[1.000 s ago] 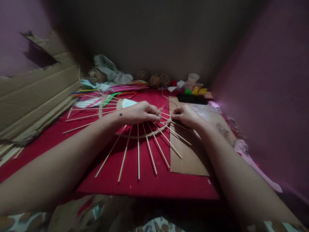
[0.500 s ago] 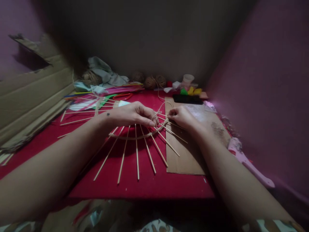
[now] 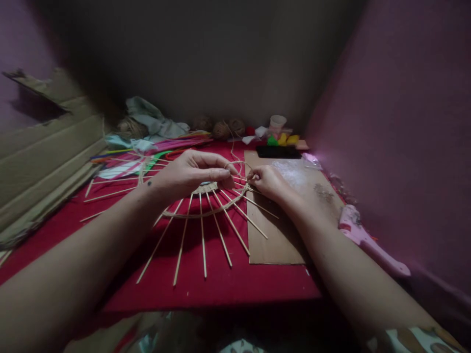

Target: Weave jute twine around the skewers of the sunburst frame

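Pinching the jute twine between both hands, left hand and right hand, over the spoke wheel on the red mat, the person is risking dislodging thin sticks if the pull is too hard.

Left hand pinching jute twine, right hand on stick wheel

A pink glue gun lies right; twine balls and a cup sit behind.
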{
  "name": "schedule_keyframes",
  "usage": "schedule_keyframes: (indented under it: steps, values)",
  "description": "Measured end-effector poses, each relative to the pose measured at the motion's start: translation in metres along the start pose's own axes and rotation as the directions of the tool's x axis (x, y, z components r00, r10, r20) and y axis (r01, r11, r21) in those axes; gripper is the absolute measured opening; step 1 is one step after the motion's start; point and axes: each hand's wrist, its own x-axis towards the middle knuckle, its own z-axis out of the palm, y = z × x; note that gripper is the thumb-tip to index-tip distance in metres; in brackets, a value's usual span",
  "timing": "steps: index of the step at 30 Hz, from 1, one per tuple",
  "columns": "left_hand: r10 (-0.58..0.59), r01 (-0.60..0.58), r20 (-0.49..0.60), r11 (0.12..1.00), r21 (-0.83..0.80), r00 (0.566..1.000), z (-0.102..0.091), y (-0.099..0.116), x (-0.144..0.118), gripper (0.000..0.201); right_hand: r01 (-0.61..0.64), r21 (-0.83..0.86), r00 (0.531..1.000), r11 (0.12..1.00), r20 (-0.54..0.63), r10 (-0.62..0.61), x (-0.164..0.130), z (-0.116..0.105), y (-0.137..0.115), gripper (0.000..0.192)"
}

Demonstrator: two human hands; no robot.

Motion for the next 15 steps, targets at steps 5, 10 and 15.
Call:
schedule_keyframes:
  steps: [5,10,15]
  values:
    - [0.01,-0.01,0.014,1.0,0.027,1.0,0.01,0.004,-0.002,0.018,-0.034,-0.048,0.995,0.998,-0.091,0.03,-0.005,-0.023,-0.007,0.018]
    - [0.01,-0.01,-0.034,1.0,-0.002,0.999,0.015,0.006,-0.002,0.02,-0.064,0.34,0.998,0.938,0.045,0.052,-0.024,-0.061,-0.027,0.01]
    - [0.005,-0.013,-0.076,0.995,-0.098,0.997,0.016,0.002,0.0,0.018,0.034,0.504,0.958,0.863,0.229,-0.172,-0.037,-0.061,-0.04,0.008]
